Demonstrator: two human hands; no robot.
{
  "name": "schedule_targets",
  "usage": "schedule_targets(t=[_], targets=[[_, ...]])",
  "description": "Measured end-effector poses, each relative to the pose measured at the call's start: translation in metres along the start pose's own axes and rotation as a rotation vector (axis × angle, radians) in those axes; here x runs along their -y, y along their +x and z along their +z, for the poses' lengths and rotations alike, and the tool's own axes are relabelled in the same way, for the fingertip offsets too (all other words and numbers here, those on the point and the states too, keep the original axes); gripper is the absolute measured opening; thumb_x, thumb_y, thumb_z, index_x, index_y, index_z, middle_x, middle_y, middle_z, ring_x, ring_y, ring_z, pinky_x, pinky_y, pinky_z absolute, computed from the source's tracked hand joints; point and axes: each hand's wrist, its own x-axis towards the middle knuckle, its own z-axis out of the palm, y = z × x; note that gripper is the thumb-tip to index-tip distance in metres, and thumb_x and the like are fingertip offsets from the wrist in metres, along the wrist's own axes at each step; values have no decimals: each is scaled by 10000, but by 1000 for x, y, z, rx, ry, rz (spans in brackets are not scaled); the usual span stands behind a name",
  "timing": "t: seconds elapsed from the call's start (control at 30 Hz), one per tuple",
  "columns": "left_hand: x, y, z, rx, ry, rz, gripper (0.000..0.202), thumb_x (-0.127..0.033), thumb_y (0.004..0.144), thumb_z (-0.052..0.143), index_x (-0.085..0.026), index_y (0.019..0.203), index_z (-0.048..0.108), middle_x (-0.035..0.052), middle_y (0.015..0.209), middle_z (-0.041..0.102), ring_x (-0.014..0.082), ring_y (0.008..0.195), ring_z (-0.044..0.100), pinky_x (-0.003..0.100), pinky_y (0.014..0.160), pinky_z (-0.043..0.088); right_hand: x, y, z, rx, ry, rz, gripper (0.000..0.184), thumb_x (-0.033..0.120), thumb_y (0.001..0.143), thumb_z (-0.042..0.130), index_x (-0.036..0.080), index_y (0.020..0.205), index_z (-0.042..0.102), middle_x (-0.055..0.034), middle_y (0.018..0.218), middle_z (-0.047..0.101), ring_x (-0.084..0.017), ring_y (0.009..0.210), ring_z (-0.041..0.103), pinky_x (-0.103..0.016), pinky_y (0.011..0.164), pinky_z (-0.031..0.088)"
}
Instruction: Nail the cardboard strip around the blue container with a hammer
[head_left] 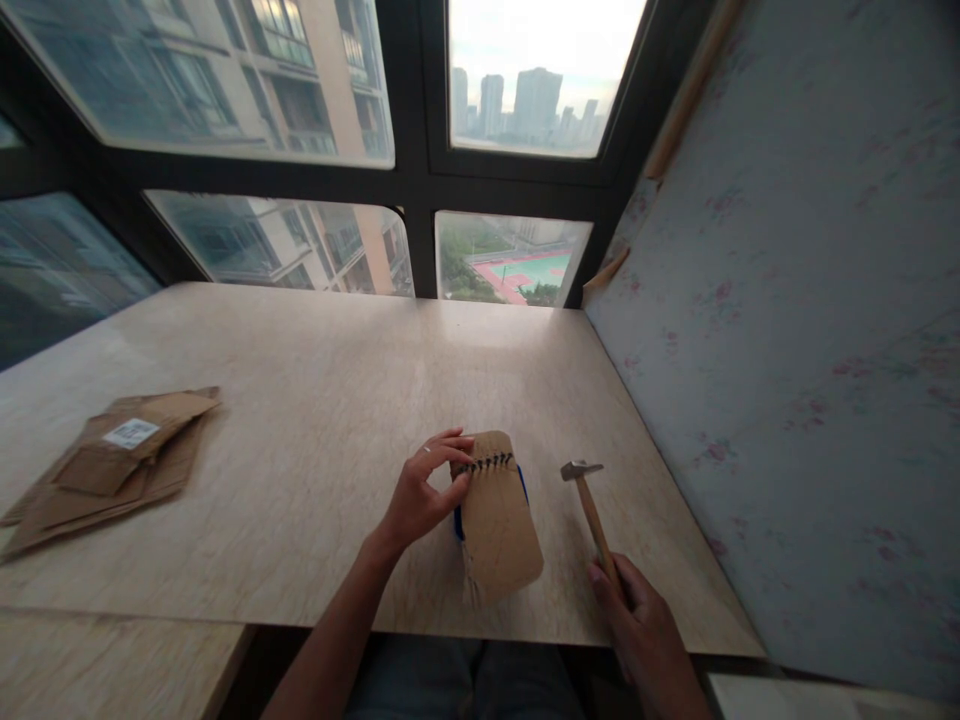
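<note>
A tan cardboard piece [501, 540] with rounded corners lies near the table's front edge, on top of something blue [523, 484] that shows only at its sides. Across its upper part runs a row of small dark nail-like pieces [491, 462]. My left hand [433, 482] grips the cardboard's upper left edge, thumb and fingers bent around the left end of the row. Whether a small piece is pinched there is too small to tell. To the right, my right hand [637, 610] is closed around the wooden handle of a hammer [592, 510], its metal head raised apart from the cardboard.
Flattened brown cardboard packaging [120, 455] with a white label lies on the left of the pale marble-patterned table [315, 400]. A flower-papered wall [787, 380] bounds the right side. Dark-framed windows [420, 190] stand along the back edge.
</note>
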Motion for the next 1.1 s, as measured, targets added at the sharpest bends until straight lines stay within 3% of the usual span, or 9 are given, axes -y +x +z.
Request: schedule_targets(t=[0.23, 0.63, 0.83, 1.1], targets=[[-1, -1, 3, -35, 51, 9, 89, -119, 800, 624, -206, 818, 625, 98, 1100, 735, 264, 1210, 619, 517, 1014, 519, -6, 0, 1, 22, 2, 49, 554, 722, 829, 496, 198, 915, 651, 16, 582, 564, -157, 446, 480, -257, 399, 360], [-2, 1, 3, -32, 87, 51, 76, -154, 826, 634, -209, 862, 673, 97, 1073, 733, 253, 1148, 643, 487, 974, 545, -2, -1, 1, 23, 18, 24, 551, 726, 820, 517, 195, 898, 643, -36, 705, 657, -209, 618, 622, -251, 461, 444], [4, -2, 5, -48, 122, 84, 93, -162, 829, 648, -215, 866, 716, 98, 1089, 736, 262, 1159, 639, 506, 978, 545, -7, -3, 3, 56, 35, 83, 594, 750, 825, 492, 197, 969, 652, 21, 543, 553, -165, 427, 505, -248, 364, 350], [10, -5, 7, -79, 105, 102, 56, -171, 831, 671, -207, 811, 708, 103, 1079, 751, 269, 1155, 651, 527, 987, 544, -5, -4, 2, 73, 33, 88, 578, 745, 835, 487, 207, 967, 653, 42, 485, 496, -167, 414, 489, -251, 373, 362]])
